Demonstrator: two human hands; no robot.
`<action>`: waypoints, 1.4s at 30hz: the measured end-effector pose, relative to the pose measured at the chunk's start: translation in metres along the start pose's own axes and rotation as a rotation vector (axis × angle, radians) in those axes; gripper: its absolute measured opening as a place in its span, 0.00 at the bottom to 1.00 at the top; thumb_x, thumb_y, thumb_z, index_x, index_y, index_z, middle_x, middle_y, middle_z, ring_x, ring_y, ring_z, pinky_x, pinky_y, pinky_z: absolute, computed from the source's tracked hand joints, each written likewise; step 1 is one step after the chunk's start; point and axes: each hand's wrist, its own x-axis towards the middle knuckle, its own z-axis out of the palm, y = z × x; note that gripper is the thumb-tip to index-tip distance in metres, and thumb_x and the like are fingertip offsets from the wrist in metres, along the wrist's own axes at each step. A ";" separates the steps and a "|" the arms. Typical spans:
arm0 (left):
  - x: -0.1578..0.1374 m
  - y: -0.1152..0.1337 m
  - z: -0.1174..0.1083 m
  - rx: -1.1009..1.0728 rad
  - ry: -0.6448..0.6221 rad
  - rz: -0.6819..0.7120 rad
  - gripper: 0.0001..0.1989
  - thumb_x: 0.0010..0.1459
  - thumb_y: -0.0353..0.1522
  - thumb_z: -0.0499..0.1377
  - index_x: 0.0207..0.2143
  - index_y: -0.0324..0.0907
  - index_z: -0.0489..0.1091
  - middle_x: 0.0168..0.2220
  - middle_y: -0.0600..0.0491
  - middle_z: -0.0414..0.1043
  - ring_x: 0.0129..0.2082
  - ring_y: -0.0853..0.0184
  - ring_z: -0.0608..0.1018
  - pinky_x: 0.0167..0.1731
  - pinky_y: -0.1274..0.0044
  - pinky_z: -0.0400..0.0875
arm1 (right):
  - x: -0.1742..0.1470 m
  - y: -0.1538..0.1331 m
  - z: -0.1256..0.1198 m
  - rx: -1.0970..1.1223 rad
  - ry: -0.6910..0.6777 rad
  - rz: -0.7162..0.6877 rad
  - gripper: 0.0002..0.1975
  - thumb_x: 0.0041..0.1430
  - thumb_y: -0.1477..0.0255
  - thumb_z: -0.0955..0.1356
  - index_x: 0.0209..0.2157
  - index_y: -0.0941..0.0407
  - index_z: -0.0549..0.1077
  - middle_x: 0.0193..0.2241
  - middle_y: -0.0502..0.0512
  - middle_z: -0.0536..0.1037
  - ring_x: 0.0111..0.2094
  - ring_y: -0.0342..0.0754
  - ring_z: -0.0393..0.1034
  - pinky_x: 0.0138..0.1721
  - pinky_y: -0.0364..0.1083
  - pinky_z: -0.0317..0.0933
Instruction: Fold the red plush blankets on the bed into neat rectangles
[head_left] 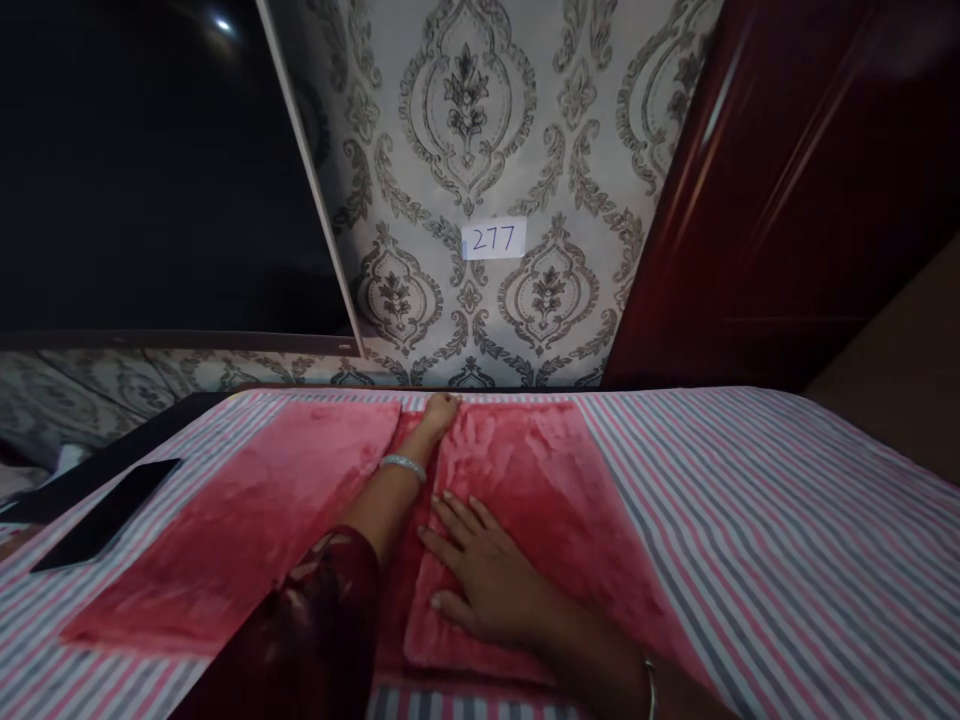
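A red plush cloth (247,530) lies on a striped sheet, with its left and right sides folded in toward the middle and a narrow gap between the folds. My left hand (442,408) reaches to the far edge of the cloth, its fingers closed at the upper corner of the right fold (570,510). The fingertips are too small to see clearly. Flat on that same fold, near its inner edge, rests my right hand (487,575) with fingers spread. It holds nothing.
The pink, grey and white striped sheet (750,520) covers the table. A black phone-like slab (109,515) lies at the left. Behind stand a large dark screen (165,180), a patterned wall with a paper label (493,239), and a dark red panel (772,200).
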 end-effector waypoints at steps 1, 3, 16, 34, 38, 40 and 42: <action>-0.001 -0.003 0.003 0.079 0.038 0.015 0.07 0.60 0.32 0.58 0.34 0.38 0.74 0.36 0.43 0.79 0.45 0.55 0.79 0.43 0.71 0.69 | -0.001 -0.001 -0.001 0.008 0.006 0.004 0.37 0.67 0.51 0.62 0.71 0.53 0.52 0.73 0.61 0.40 0.73 0.54 0.28 0.71 0.60 0.27; -0.003 -0.008 0.005 0.224 0.100 0.039 0.08 0.61 0.29 0.56 0.37 0.38 0.74 0.43 0.39 0.78 0.51 0.54 0.77 0.47 0.70 0.67 | -0.002 -0.003 -0.004 0.028 0.012 0.009 0.37 0.68 0.52 0.62 0.71 0.52 0.52 0.73 0.61 0.38 0.73 0.55 0.28 0.71 0.60 0.27; 0.000 -0.015 0.006 0.599 0.056 0.157 0.12 0.64 0.40 0.57 0.42 0.40 0.73 0.44 0.43 0.79 0.45 0.58 0.79 0.39 0.74 0.67 | -0.004 -0.006 -0.010 0.100 -0.003 0.013 0.36 0.69 0.53 0.62 0.71 0.53 0.51 0.73 0.60 0.37 0.73 0.54 0.26 0.71 0.58 0.24; -0.009 -0.014 0.006 0.589 0.146 0.195 0.15 0.68 0.35 0.50 0.51 0.40 0.70 0.49 0.40 0.76 0.48 0.56 0.79 0.44 0.70 0.69 | -0.001 -0.003 -0.001 0.006 0.105 -0.162 0.26 0.69 0.63 0.64 0.66 0.54 0.64 0.67 0.61 0.64 0.69 0.53 0.51 0.69 0.54 0.44; -0.006 0.002 0.006 0.572 0.224 0.137 0.18 0.64 0.32 0.54 0.55 0.36 0.68 0.56 0.34 0.70 0.53 0.51 0.76 0.49 0.65 0.70 | -0.002 -0.004 0.001 0.058 0.209 -0.245 0.22 0.66 0.70 0.65 0.60 0.56 0.71 0.59 0.59 0.74 0.62 0.49 0.63 0.65 0.49 0.52; -0.004 0.014 0.013 0.556 0.234 0.161 0.19 0.62 0.30 0.55 0.55 0.35 0.69 0.57 0.33 0.69 0.57 0.50 0.74 0.52 0.65 0.69 | -0.002 -0.002 -0.011 0.120 0.255 -0.222 0.17 0.65 0.74 0.64 0.53 0.55 0.76 0.51 0.56 0.80 0.53 0.48 0.72 0.58 0.46 0.61; -0.004 0.023 0.025 0.521 0.233 0.231 0.20 0.61 0.29 0.55 0.55 0.36 0.69 0.57 0.35 0.70 0.59 0.52 0.72 0.55 0.66 0.67 | 0.002 0.007 -0.035 0.188 0.325 -0.113 0.15 0.65 0.74 0.62 0.45 0.54 0.80 0.43 0.54 0.83 0.42 0.47 0.76 0.48 0.45 0.66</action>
